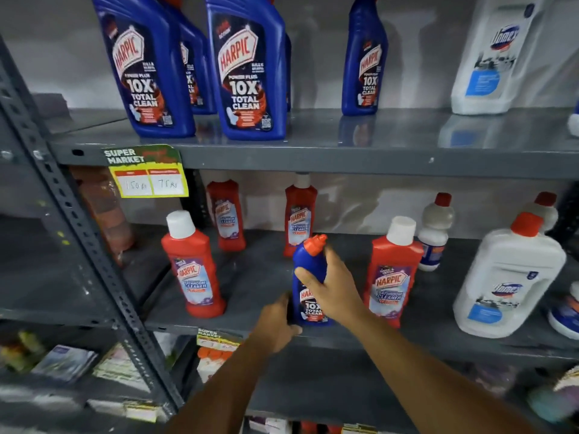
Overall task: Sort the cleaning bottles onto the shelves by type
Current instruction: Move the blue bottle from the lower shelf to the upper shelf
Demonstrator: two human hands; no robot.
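We hold a small blue Harpic bottle (308, 285) with a red cap upright at the front edge of the middle shelf (260, 277), among red bottles. Our right hand (333, 291) wraps its fingers around the bottle's upper body; our left hand (277, 324) presses against its base from the left, fingers curled behind it. A red Harpic bathroom cleaner (195, 266) stands to the left, another (391, 274) just to the right. A white Domex bottle (507, 280) stands further right. On the upper shelf (376, 142) stand large blue Harpic bottles (247, 70).
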